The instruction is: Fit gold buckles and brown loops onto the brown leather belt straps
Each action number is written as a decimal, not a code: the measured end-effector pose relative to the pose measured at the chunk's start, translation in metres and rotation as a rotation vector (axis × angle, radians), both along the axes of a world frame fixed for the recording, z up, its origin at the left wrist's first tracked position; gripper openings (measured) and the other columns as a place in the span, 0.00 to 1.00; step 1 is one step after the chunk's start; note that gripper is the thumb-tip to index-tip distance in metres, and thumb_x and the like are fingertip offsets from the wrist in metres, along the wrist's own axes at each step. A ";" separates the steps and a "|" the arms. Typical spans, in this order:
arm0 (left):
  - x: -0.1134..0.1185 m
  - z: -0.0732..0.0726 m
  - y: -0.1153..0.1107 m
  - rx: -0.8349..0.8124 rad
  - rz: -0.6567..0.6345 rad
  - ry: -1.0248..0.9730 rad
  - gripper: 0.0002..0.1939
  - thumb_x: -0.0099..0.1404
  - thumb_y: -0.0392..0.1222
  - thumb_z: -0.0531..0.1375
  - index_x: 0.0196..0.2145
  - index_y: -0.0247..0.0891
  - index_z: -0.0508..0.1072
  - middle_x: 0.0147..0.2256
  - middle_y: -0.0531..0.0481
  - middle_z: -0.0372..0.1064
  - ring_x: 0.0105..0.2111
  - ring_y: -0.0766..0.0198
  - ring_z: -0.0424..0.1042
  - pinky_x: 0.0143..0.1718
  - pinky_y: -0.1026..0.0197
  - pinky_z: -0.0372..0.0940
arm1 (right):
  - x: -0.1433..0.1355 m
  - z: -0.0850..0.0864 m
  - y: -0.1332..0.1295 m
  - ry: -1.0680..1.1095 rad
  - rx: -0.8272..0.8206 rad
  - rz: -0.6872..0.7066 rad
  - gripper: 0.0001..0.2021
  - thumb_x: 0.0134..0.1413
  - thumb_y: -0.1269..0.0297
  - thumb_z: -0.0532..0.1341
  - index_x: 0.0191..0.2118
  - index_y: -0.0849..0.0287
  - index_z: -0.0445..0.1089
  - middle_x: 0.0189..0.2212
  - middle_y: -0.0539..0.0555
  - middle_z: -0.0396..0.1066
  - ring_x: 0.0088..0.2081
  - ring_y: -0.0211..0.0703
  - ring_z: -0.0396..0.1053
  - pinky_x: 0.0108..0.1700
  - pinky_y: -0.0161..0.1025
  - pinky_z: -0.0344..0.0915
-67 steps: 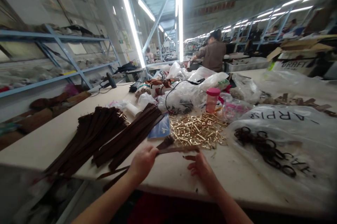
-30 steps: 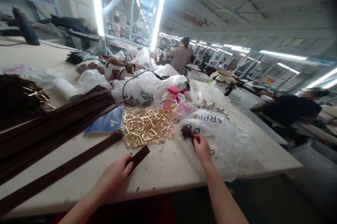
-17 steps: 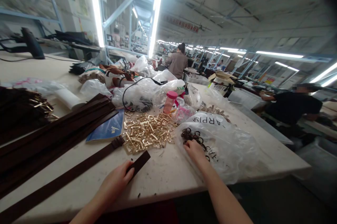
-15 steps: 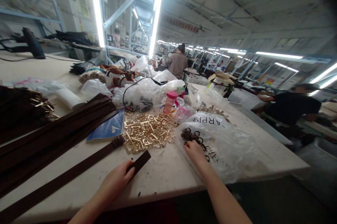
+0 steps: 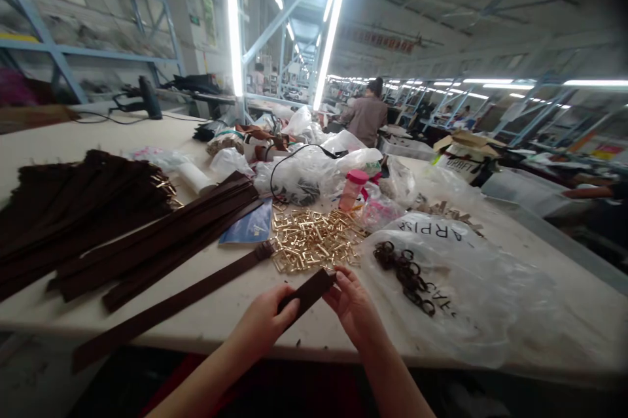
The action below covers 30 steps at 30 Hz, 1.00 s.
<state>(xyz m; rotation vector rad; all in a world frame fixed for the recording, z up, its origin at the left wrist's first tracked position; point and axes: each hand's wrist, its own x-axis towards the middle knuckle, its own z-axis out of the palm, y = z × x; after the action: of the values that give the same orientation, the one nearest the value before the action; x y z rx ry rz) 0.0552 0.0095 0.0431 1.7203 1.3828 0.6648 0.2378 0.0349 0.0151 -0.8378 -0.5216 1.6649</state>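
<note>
My left hand is closed around a dark brown strap, with the thumb on top and the strap's end pointing right. My right hand pinches at that end, fingertips on a small dark brown loop that is mostly hidden. Just beyond the strap lies a heap of gold-coloured buckles. To the right, dark brown loops lie on a clear plastic bag with black print. Left of my hands another strap lies flat, with several loops around its far end.
Piles of brown straps cover the table's left side, near a blue booklet and a white roll. A pink-lidded jar and plastic bags stand behind the buckles. A person is farther back.
My right hand has left the loops on the plastic bag and come left to the end of the strap in my left hand. The camera view has turned left.
</note>
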 end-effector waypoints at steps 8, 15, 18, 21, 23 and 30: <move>-0.011 -0.006 -0.006 0.075 0.150 0.051 0.13 0.61 0.46 0.49 0.34 0.38 0.69 0.28 0.52 0.70 0.29 0.63 0.68 0.31 0.65 0.57 | -0.030 -0.008 -0.014 0.120 -0.166 -0.050 0.14 0.34 0.65 0.70 0.28 0.58 0.66 0.26 0.46 0.73 0.28 0.32 0.69 0.28 0.27 0.64; -0.008 -0.008 -0.008 0.029 0.093 0.160 0.12 0.61 0.45 0.49 0.34 0.39 0.69 0.28 0.51 0.70 0.28 0.63 0.68 0.30 0.65 0.57 | -0.018 -0.014 -0.013 -0.088 -0.078 0.004 0.15 0.38 0.63 0.68 0.35 0.56 0.67 0.30 0.48 0.73 0.30 0.35 0.69 0.32 0.32 0.65; -0.011 -0.009 -0.008 0.007 0.031 0.184 0.12 0.61 0.45 0.50 0.36 0.41 0.70 0.29 0.50 0.71 0.29 0.62 0.69 0.30 0.65 0.57 | -0.014 -0.018 -0.012 -0.379 0.108 -0.006 0.20 0.42 0.61 0.66 0.44 0.54 0.67 0.36 0.51 0.73 0.31 0.38 0.68 0.29 0.33 0.63; -0.011 -0.010 -0.008 -0.002 0.006 0.220 0.12 0.61 0.45 0.50 0.35 0.41 0.71 0.29 0.50 0.72 0.29 0.62 0.69 0.30 0.65 0.56 | -0.014 -0.023 -0.015 -0.619 0.235 0.009 0.20 0.45 0.59 0.62 0.47 0.55 0.68 0.40 0.53 0.72 0.33 0.42 0.68 0.33 0.38 0.65; -0.011 -0.011 -0.007 0.003 0.002 0.249 0.12 0.61 0.45 0.50 0.34 0.41 0.71 0.29 0.50 0.72 0.29 0.61 0.69 0.29 0.65 0.56 | -0.014 -0.027 -0.018 -0.723 0.279 -0.020 0.20 0.47 0.59 0.61 0.49 0.54 0.68 0.42 0.53 0.71 0.36 0.46 0.68 0.38 0.43 0.65; -0.008 -0.013 -0.007 -0.002 -0.016 0.317 0.11 0.60 0.44 0.49 0.30 0.40 0.70 0.27 0.50 0.71 0.27 0.62 0.68 0.27 0.65 0.52 | -0.019 -0.040 -0.023 -0.899 0.405 -0.068 0.20 0.52 0.59 0.57 0.51 0.54 0.65 0.49 0.54 0.68 0.49 0.50 0.64 0.53 0.50 0.57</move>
<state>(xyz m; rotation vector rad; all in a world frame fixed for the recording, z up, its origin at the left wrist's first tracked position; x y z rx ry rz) 0.0476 0.0027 0.0304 1.8918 1.5790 0.3915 0.2191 0.0122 -0.0249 -1.2509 -1.3717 0.9891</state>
